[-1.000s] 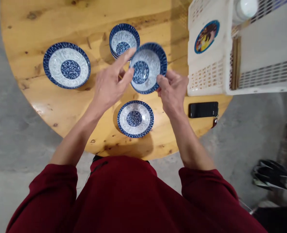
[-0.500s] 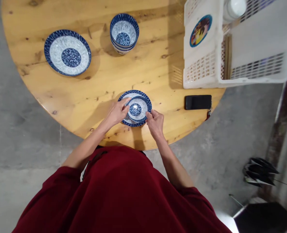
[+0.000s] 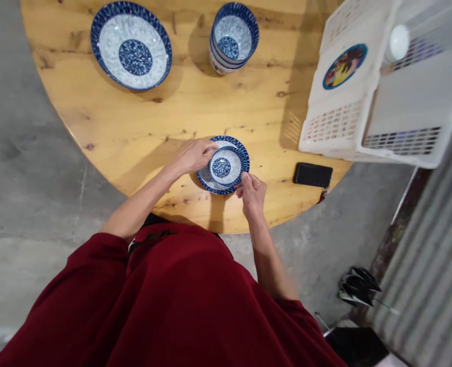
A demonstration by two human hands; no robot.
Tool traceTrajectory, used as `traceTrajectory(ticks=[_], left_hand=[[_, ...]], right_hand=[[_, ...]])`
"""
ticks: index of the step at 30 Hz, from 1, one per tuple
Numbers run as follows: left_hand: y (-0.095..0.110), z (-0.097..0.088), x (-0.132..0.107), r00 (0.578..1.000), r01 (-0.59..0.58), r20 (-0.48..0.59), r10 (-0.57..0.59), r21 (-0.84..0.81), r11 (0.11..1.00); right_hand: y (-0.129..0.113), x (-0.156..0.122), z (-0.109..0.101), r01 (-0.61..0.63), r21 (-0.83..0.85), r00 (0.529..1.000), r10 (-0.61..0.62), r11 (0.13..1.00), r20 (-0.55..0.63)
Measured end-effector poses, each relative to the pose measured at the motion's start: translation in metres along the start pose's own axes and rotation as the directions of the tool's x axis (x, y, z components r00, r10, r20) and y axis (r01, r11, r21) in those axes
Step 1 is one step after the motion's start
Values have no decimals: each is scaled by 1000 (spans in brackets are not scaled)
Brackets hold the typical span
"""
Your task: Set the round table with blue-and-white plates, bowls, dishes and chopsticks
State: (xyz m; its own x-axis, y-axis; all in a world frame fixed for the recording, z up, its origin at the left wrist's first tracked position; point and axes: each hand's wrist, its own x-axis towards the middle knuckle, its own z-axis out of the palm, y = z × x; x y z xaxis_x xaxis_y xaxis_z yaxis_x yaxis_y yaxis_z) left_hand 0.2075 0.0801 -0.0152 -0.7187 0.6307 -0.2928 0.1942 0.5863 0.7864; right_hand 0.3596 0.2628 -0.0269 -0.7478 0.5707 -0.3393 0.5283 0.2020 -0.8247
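A small blue-rimmed saucer (image 3: pixel 221 167) with a dark patterned centre sits over a larger matching plate (image 3: pixel 206 183), at the table's near edge. My left hand (image 3: pixel 195 155) reaches in from the left, its fingers curled at the saucer's upper left rim; the thumb is mostly hidden. On the other side, my right hand (image 3: pixel 253 194) pinches the lower right rim of the saucer between thumb and fingers. Whether the saucer touches the plate all round or is slightly raised, I cannot tell.
A large blue-and-white dish (image 3: pixel 160 46) lies at the far left of the wooden table (image 3: pixel 134 132). Stacked bowls (image 3: pixel 231 38) stand beyond the plate. To the right are a white plastic basket (image 3: pixel 330 109) and a black phone (image 3: pixel 313 174). A folded umbrella (image 3: pixel 357 286) is on the floor.
The camera view has shifted and turned, so the table things appear displaced. My left index finger has drawn back from over the saucer to its rim. My right hand keeps its pinch.
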Motion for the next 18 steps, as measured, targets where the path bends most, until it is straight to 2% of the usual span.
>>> traceTrajectory(ticks=[8, 18], left_hand=[[-4, 8, 11, 998, -60, 2, 60, -11, 998], [-1, 0, 17, 995, -96, -1, 96, -61, 994]], right_hand=[[1, -3, 3, -62, 40, 996, 64, 997, -69], [-2, -2, 5, -82, 13, 994, 83, 997, -71]])
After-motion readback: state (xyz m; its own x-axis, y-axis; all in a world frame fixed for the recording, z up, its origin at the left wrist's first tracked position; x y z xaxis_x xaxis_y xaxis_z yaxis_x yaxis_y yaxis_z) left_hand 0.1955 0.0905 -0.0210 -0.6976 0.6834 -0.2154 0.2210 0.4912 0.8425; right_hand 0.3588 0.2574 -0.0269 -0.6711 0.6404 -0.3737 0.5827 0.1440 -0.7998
